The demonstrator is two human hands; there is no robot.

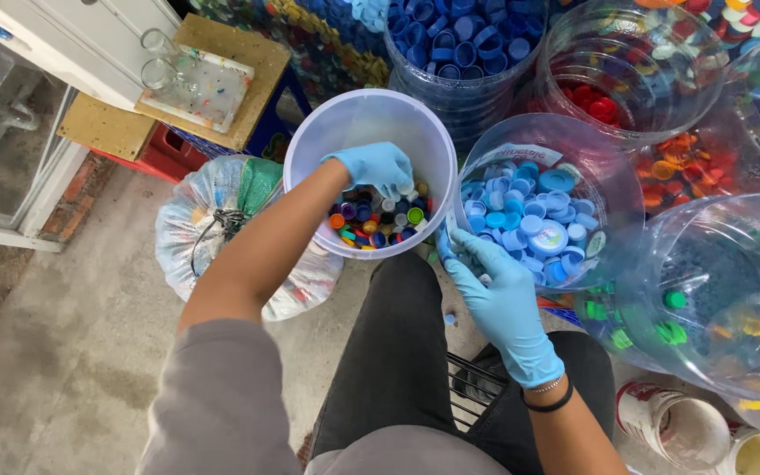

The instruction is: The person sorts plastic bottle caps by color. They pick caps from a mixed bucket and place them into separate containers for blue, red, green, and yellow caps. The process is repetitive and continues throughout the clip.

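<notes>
My left hand (380, 167), in a blue glove, reaches down into a white bucket (310, 141) that holds several mixed-colour bottle caps (371, 224); its fingers curl over the caps and I cannot tell if they grip one. My right hand (499, 290), also gloved in blue, rests at the near rim of a clear round jar (609, 167) filled with light blue caps (529, 220). Its fingers are spread and touch the jar's edge, holding nothing I can see.
Clear jars of dark blue caps (459, 44), red caps (595, 101), orange caps (675, 167) and green caps (670, 321) stand around. A tied plastic bag (222, 220) lies on the concrete floor at the left. Wooden boards on crates (213, 62) sit behind it. White cups (688, 427) are at lower right.
</notes>
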